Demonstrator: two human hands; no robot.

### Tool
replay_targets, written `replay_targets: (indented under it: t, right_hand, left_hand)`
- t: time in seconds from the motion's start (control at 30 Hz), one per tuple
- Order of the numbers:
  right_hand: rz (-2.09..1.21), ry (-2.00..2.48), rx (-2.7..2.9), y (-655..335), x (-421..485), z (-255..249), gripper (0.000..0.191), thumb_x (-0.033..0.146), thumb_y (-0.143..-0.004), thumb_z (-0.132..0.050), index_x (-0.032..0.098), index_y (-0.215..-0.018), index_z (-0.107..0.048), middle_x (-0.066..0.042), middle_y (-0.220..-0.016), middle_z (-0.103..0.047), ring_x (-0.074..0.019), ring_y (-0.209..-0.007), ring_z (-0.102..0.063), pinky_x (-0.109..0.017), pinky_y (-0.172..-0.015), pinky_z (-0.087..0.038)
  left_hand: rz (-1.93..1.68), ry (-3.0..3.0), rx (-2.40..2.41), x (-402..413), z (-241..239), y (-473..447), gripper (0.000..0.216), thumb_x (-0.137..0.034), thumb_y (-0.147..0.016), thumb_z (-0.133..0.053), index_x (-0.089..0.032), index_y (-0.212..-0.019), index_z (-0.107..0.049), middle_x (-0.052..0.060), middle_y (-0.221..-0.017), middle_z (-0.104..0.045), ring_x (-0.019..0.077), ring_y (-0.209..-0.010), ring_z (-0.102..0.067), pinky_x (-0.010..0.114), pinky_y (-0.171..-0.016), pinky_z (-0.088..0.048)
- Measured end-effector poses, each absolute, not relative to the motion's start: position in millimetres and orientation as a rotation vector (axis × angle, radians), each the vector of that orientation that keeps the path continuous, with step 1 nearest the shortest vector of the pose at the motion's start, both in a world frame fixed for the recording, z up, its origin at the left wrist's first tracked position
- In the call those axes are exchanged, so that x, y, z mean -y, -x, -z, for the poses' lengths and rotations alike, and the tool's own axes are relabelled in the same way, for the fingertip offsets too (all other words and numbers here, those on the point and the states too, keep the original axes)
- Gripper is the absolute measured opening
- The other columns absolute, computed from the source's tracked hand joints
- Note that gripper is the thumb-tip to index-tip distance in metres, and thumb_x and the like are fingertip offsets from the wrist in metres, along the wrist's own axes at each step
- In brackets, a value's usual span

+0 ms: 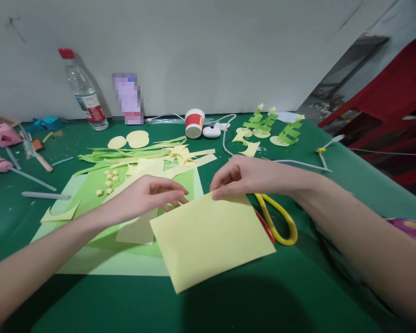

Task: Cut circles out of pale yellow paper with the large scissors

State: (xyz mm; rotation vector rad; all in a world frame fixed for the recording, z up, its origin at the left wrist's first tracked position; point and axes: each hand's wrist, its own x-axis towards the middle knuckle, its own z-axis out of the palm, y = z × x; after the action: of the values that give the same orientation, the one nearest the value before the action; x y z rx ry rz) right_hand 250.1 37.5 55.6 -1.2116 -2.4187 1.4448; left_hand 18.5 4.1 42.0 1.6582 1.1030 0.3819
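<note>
A pale yellow sheet of paper [213, 240] hangs tilted above the green table, its top edge pinched between the thumb and fingers of my right hand [241, 175]. My left hand [159, 192] is just left of that edge, fingers loosely curved and apart, with nothing visible in it. Scissors with yellow and red handles [291, 231] lie partly hidden behind the sheet. Under my left arm are stacked green sheets [90, 259], with small folded paper stars [108, 183] and yellow paper pieces on them. Green and yellow paper strips [125, 155] lie behind.
Against the wall stand a water bottle [86, 97] and a blurred phone [128, 99]. A paper cup [194, 124] and white earbud case [211, 132] sit at the back, near green paper figures topped with stars [289, 132]. A glue gun [2, 134] and glue sticks [45, 196] lie left.
</note>
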Motion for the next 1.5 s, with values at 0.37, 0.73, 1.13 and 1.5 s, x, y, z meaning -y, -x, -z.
replay_targets:
  t: [0.37,0.73,1.13,1.5]
  right_hand:
    - [-1.205,1.24,2.42,-226,-12,-50,0.022,0.029,-0.074,-0.054,0.015,-0.063,-0.067,0.005,-0.046,-0.039,-0.0075,-0.046,-0.025,-0.024,-0.041,-0.02]
    - [-1.095,1.456,2.316,-252,-3,-58,0.026,0.035,-0.073,-0.054,0.019,-0.068,-0.074,-0.004,-0.063,-0.069,-0.0161,-0.053,-0.053,-0.028,-0.045,-0.037]
    - [-1.035,1.389,2.328,-254,-2,-55,0.021,0.038,-0.077,-0.056,0.026,-0.076,-0.073,0.002,-0.077,-0.074,-0.0194,-0.068,-0.064,-0.029,-0.056,-0.048]
    - [-0.372,1.078,2.356,-226,13,-55,0.018,0.02,-0.079,-0.052,0.02,-0.073,-0.069,-0.001,-0.078,-0.073,-0.0187,-0.072,-0.064,-0.042,-0.092,-0.039]
  left_hand:
    - [-0.441,-1.881,-1.179,-3,-40,-40,0.014,-0.025,-0.074,-0.059,-0.017,-0.076,-0.071,-0.002,-0.07,-0.07,0.0096,-0.061,-0.058,0.016,-0.054,-0.043]
    - [-0.309,-1.909,-1.369,-12,-42,-15,0.017,-0.03,-0.072,-0.06,-0.018,-0.072,-0.071,0.0,-0.065,-0.07,0.0111,-0.053,-0.056,0.019,-0.046,-0.039]
    - [-0.358,-2.0,-1.13,8,-42,-22,0.032,-0.04,-0.087,-0.044,-0.018,-0.087,-0.067,0.0,-0.076,-0.067,0.0097,-0.059,-0.054,0.018,-0.05,-0.038]
    - [-0.46,-2.403,-1.139,20,-44,-35,0.031,-0.026,-0.088,-0.041,-0.015,-0.077,-0.068,-0.002,-0.05,-0.057,0.0056,-0.04,-0.039,0.019,-0.042,-0.027]
